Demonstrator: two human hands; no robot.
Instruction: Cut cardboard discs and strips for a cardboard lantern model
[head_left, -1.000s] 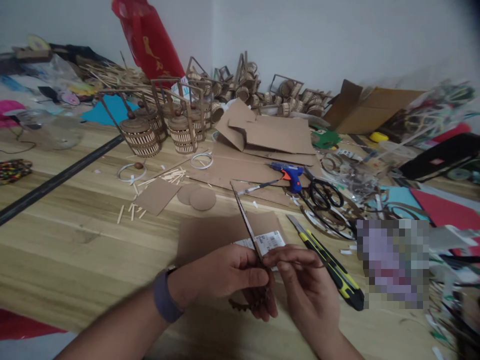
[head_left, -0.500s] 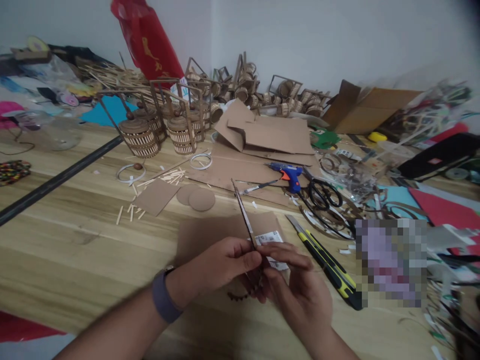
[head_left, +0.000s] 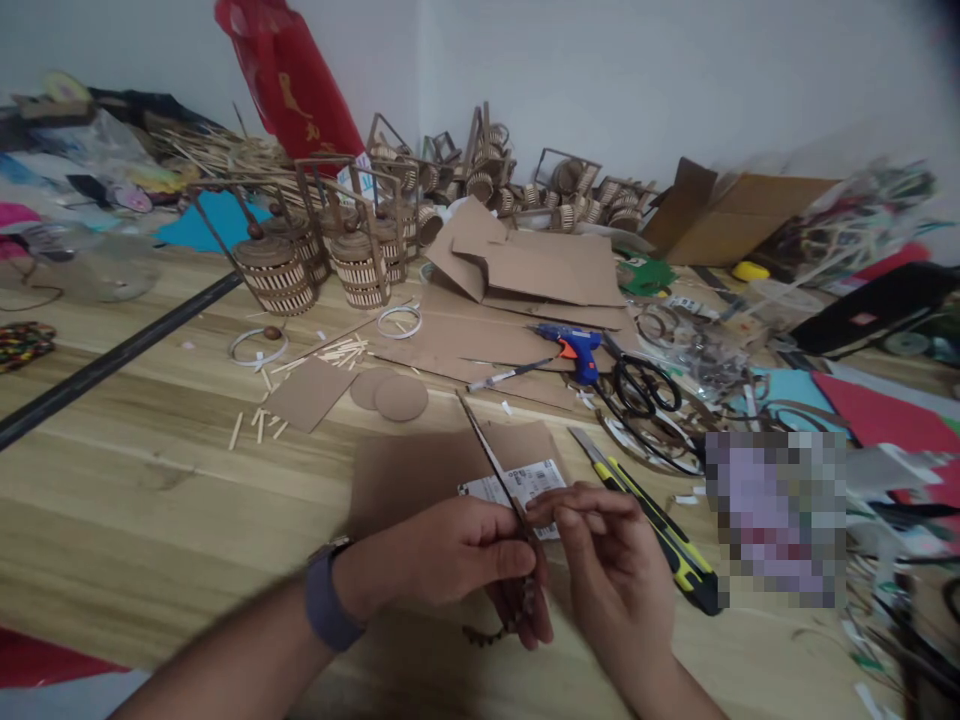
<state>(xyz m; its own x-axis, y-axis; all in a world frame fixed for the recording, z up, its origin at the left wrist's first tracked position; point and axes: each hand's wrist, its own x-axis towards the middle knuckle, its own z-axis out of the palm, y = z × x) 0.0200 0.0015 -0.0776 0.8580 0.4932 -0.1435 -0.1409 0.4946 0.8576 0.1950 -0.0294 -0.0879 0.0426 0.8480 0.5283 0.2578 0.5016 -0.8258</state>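
A thin dark brown strip (head_left: pixel 487 445) with a pale face slants up and away from between my hands. Its lower end curls down below my fingers and shows small evenly spaced bumps. My left hand (head_left: pixel 465 550), with a band at the wrist, pinches the strip between thumb and fingers. On the other side, my right hand (head_left: pixel 611 560) has its fingertips at the strip's side, thumb near the index finger; whether they grip it is hard to see. Beneath lies a cardboard sheet (head_left: pixel 405 470) with a white printed label (head_left: pixel 487 488).
A yellow-black utility knife (head_left: pixel 660 530) lies right of my hands. Beyond are a blue glue gun (head_left: pixel 574 348), black scissors (head_left: pixel 646 385), cardboard discs (head_left: pixel 401 397) and loose sticks (head_left: pixel 341 350). Small slatted baskets (head_left: pixel 277 275) stand at back left. Scraps crowd the right side.
The strip and my left hand have shifted slightly down and toward the right. My right fingers have drawn back a little along the strip, uncovering more of the label.
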